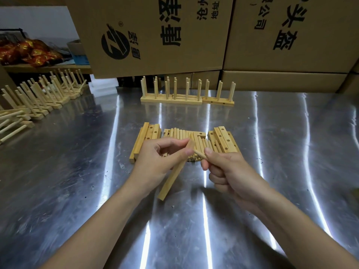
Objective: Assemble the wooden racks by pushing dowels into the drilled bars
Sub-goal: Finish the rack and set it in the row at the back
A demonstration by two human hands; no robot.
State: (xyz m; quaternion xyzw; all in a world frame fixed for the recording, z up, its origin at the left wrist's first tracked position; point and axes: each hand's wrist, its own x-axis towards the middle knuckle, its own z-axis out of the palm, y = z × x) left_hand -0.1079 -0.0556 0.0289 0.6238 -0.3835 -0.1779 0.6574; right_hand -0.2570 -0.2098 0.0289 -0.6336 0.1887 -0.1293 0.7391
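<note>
Wood is already built up in two places: a long row of finished racks [44, 96] along the left edge of your steel table [77, 181], and a smaller group of racks [186, 94] at the far side, below the cardboard boxes [155, 35]. A good share of the job looks done. The rack in your hands has barely begun. Your left hand [155, 158] is curled round the upper end of a bar [172, 179], which slopes down toward you; whether its lower end touches the table cannot be told. No dowel shows standing in it. Your right hand [229, 171] pinches a single dowel [200, 154] between thumb and forefinger. The dowel's tip meets the bar right by your left thumb, seemingly at a hole, though the hole itself is hidden. Just beyond your hands lies the stock: a heap of loose dowels [194, 138] between two stacks of drilled bars [149, 134]. Judging by that stock, you have many racks left to build.
</note>
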